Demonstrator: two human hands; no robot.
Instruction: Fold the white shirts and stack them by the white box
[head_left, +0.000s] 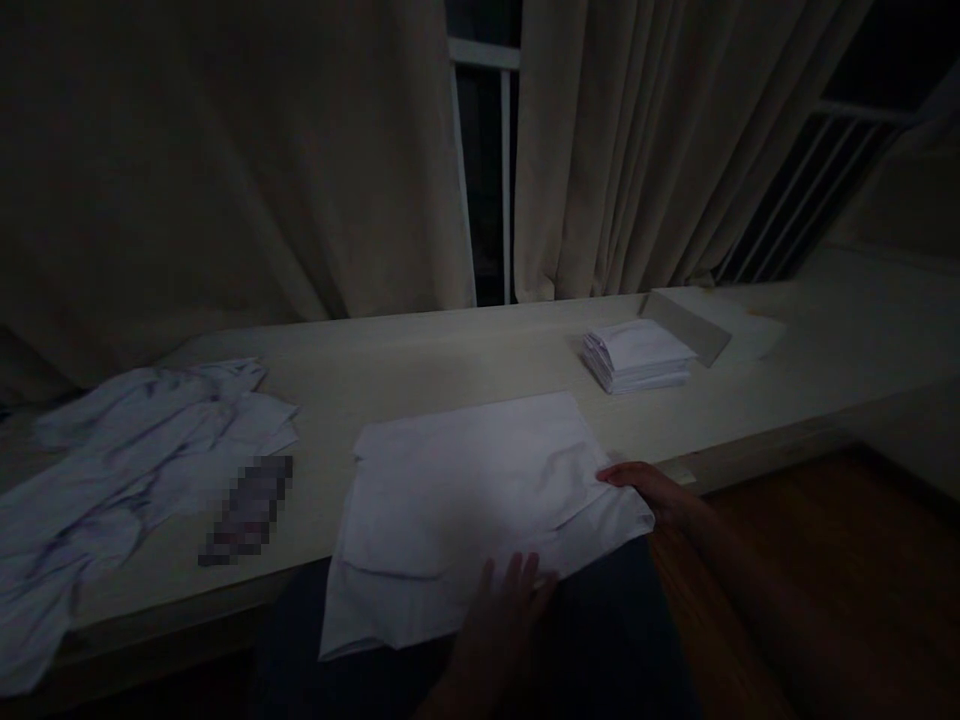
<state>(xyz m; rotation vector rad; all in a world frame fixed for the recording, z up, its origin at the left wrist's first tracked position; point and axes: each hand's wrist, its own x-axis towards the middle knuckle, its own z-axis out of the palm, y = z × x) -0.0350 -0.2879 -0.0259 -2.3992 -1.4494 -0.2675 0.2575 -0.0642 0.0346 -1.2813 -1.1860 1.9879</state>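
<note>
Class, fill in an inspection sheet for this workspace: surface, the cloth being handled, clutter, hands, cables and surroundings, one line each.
Surface: long pale counter, dimly lit, running along the window.
Things in hand: flat white cloth, partly folded, its near edge hanging over the counter's front.
Clutter: stack of folded white cloths; crumpled cloth pile at the left; pale box behind the stack.
Hands: left hand on the cloth's near edge, fingers spread; right hand touching its right corner.
Cables: nothing seen.
Surroundings: beige curtains, window bars between them, wooden floor at the right.
</note>
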